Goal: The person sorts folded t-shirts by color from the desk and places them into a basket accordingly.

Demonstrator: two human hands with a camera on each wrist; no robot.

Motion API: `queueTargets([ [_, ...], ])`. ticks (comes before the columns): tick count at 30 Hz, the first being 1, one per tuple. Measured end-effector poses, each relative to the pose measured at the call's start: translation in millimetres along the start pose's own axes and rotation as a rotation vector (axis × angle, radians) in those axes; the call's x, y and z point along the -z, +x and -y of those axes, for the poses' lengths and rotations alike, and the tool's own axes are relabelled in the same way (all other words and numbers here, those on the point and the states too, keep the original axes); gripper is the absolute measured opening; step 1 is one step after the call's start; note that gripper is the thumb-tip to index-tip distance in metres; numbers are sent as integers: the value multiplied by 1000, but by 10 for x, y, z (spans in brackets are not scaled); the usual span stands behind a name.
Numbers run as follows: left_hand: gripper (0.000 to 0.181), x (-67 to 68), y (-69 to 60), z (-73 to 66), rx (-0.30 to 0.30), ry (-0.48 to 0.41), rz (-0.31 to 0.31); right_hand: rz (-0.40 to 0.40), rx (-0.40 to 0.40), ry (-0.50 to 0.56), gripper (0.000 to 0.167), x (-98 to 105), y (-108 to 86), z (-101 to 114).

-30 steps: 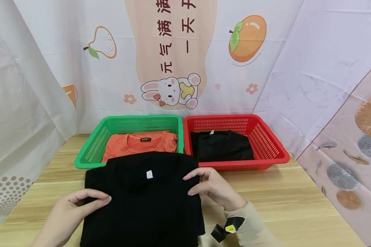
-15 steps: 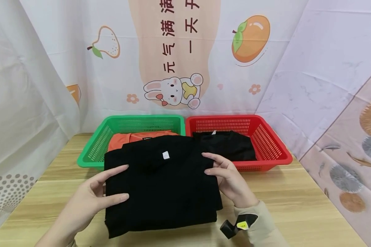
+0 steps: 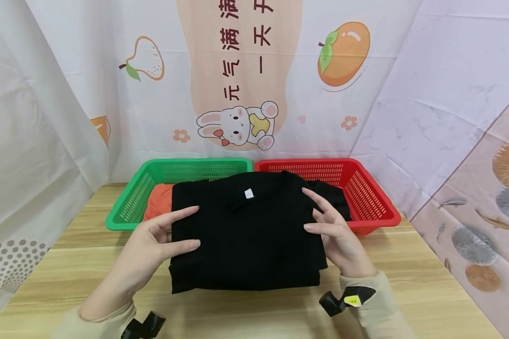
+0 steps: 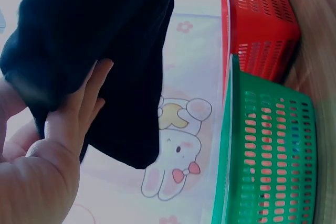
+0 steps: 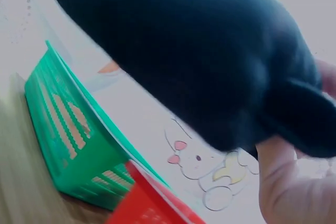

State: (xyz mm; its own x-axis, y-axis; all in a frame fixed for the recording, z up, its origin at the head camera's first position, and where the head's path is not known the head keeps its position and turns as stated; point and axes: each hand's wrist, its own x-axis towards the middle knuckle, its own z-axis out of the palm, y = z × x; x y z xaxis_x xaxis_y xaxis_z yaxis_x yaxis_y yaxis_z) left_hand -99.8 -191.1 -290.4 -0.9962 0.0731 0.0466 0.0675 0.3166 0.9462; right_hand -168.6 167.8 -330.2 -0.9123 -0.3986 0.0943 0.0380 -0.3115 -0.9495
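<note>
A folded black T-shirt with a small white neck label is held up between both hands, in front of the two baskets. My left hand grips its left edge, thumb and index finger on the near face and other fingers behind. On the opposite edge, my right hand holds it in the same way. From below, the left wrist view shows fingers of the left hand under the dark cloth. In the right wrist view the cloth covers part of the right hand.
A green basket with an orange garment stands at the back left, partly hidden by the shirt. Touching it on the right is a red basket holding black folded cloth. Both stand on a wooden table before a printed curtain.
Both hands have lifted the black T-shirt and carried it forward and to the right. It now covers most of the orange garment and part of the red basket from view.
</note>
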Motion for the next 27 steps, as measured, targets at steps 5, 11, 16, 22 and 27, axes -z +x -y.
queueTargets([
  [5, 60, -96, 115, -20, 26, -85, 7, 12, 65, 6, 72, 108, 7, 98],
  [11, 69, -228, 283, -13, 28, -173, 135, -46, 108, 86, 62, 236, 19, 226],
  [16, 83, -343, 430, -14, 25, -148, 248, -150, 76, 124, 52, 333, 49, 325],
  [22, 84, -496, 622, -20, 46, -119, 252, -239, 24, 25, 36, 438, 71, 412],
  [27, 82, -634, 776, -39, 47, -113, 219, -214, 21, -34, 41, 536, 84, 506],
])
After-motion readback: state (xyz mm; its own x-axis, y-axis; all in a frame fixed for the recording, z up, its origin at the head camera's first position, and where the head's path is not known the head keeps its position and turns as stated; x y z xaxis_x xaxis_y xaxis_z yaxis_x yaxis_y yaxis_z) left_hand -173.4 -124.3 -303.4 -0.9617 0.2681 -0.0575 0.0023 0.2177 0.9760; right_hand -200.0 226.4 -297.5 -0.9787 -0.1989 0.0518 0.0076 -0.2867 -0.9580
